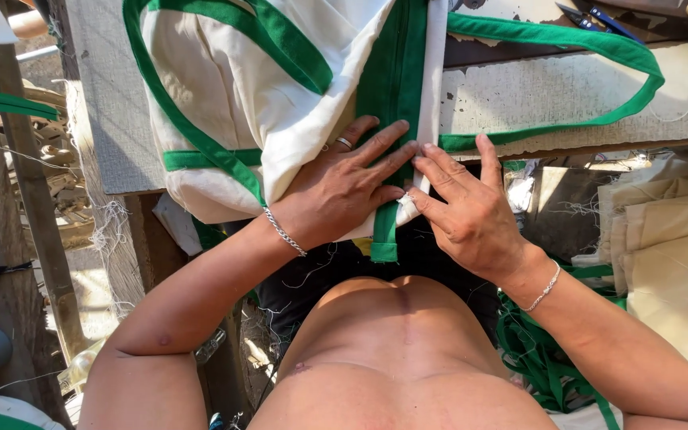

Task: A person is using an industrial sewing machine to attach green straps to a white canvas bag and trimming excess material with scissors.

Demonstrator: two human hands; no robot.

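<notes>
In the head view, the cream cloth bag [224,95] is being cut off by the top edge, and part of it is being hidden under both hands. It is being shown trimmed with green binding [392,87], lying on the worn table [567,95]. The bag is being pressed flat by the left hand [340,191], fingers spread. Just right of the binding, the bag's edge is being pinched by the right hand [467,211].

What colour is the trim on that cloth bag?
Green trim on a cream cloth bag, clearest in the head view.
</notes>
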